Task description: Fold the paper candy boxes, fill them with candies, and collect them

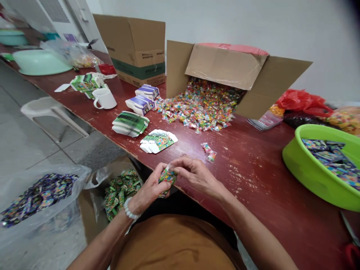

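Note:
My left hand (153, 183), with a pale bead bracelet, is wrapped round a small green printed carton (167, 179) held above the table's front edge. My right hand (194, 174) pinches the white flap at the carton's upper end with thumb and forefinger. Whether anything is inside the carton is hidden. Just beyond my hands lie a few wrapped candies (208, 152) and a fanned stack of flat green cartons (159, 141). Another stack of flat green cartons (131, 123) lies behind that one, to its left.
Wrapped candies (202, 107) spill from a tipped cardboard box (225, 67). Purple cartons (140, 104), a white mug (104, 98) and an upright box (140, 48) stand left. A lime-green basin (315, 180) with dark packets stands right. Below left are green packets (120, 191) and a bag of purple packets (42, 195).

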Available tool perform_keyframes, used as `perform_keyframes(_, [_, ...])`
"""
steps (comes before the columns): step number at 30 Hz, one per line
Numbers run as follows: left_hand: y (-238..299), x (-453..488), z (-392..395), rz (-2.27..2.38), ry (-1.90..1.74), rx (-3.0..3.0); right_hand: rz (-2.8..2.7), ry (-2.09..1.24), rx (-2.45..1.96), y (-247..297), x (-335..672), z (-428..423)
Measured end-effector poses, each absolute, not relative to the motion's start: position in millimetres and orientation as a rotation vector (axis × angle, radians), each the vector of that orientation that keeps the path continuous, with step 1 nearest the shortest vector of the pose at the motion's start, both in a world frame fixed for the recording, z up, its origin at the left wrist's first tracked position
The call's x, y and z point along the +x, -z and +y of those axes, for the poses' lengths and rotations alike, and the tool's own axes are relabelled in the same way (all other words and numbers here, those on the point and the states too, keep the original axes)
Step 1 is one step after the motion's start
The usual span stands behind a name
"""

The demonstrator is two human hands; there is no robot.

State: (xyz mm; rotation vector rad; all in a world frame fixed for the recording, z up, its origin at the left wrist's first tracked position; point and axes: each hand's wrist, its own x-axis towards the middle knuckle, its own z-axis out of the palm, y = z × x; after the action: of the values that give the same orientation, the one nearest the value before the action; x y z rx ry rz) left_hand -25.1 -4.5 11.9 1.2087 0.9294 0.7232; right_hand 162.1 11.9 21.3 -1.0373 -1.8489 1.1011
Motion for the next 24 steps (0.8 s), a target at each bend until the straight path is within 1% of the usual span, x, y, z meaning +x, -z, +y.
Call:
perform_keyframes(1, [-12, -24, -5, 0.929, -0.734, 1.195, -1.798, -1.080, -1.061, -19, 163, 12])
perform_keyframes(3, [-12, -21, -5, 0.918, -0.759, 1.157, -1.719, -0.915, -1.130, -15, 163, 12])
perform_keyframes(6, [-11, -17, -7, 0.881, -0.787, 1.100, -1.748, -0.705, -1.151, -15, 161, 7])
perform_keyframes(7, [-11, -16, -7, 0.856, -0.801, 1.072, -1.805, -0.715, -1.120, -17, 161, 5])
perform_keyframes(10, [-10, -12, -6, 0.773, -0.875, 0.928, -1.878, -0.905, -1.026, -24, 161, 0])
perform_keyframes(14, [-12, -8, -1, 0.786, -0.870, 0.699, -1.473, -0.981, -1.155, -22, 162, -1])
perform_keyframes(15, [-12, -7, -1, 0.794, -0.854, 0.667, -1.388, -1.045, -1.170, -20, 162, -1])
perform_keyframes(19, [-6, -3, -2, 0.799, -0.898, 0.672, -1.257, -1.489, -1.077, -16, 159, -3])
perform_keyframes(21, [-3, 0, -4, 0.818, -0.944, 0.705, -1.312, -1.443, -1.117, -17, 157, -4])
perform_keyframes(24, [0, 4, -8, 0.848, -0.969, 0.739, -1.537, -1.108, -1.223, -19, 152, -3])
